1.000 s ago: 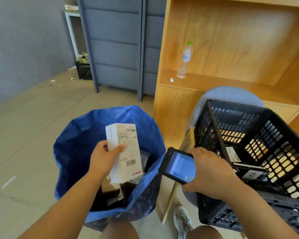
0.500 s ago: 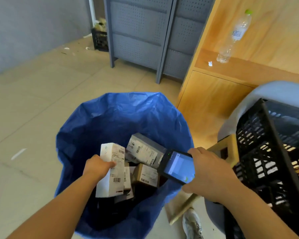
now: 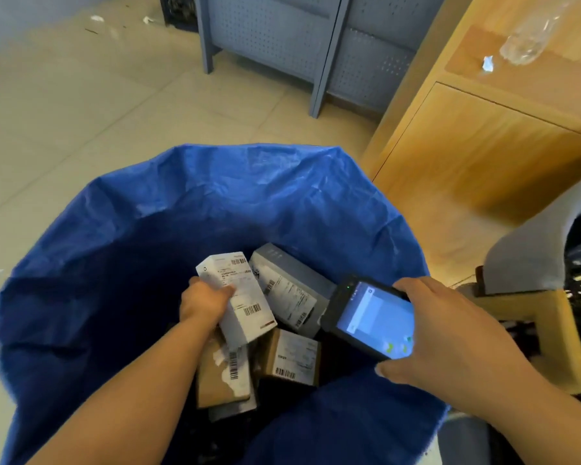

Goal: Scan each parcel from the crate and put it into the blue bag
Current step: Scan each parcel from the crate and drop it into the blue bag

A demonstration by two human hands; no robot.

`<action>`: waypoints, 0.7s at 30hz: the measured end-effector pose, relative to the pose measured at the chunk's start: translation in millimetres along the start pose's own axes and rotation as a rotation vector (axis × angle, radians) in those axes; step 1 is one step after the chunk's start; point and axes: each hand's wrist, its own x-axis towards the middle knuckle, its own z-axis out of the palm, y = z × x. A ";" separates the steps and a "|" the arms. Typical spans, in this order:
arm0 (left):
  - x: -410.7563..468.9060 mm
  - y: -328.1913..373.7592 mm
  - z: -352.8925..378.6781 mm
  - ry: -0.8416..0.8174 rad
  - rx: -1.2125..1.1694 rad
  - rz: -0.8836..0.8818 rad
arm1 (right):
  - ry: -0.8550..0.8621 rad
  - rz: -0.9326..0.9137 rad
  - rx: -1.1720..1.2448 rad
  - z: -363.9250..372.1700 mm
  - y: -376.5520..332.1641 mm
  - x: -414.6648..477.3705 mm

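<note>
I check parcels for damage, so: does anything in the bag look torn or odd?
Yes. The brown box under the white box that the left hand grips has a torn label: ragged white patches with bare cardboard between. Nothing else in the bag stands out.

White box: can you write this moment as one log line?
step: bagging | left hand: holds white box inside blue bag | right hand: holds scanner
</note>
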 end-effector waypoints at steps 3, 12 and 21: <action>7.2 -4.9 11.9 -0.036 0.073 -0.042 | -0.032 0.005 -0.011 3.9 2.6 6.6; -22.2 -8.9 -0.6 -0.219 0.311 0.116 | -0.050 0.054 0.001 -7.1 3.7 -9.5; -121.5 19.9 -55.8 -0.207 0.511 0.440 | 0.051 0.099 0.018 -46.3 23.2 -95.8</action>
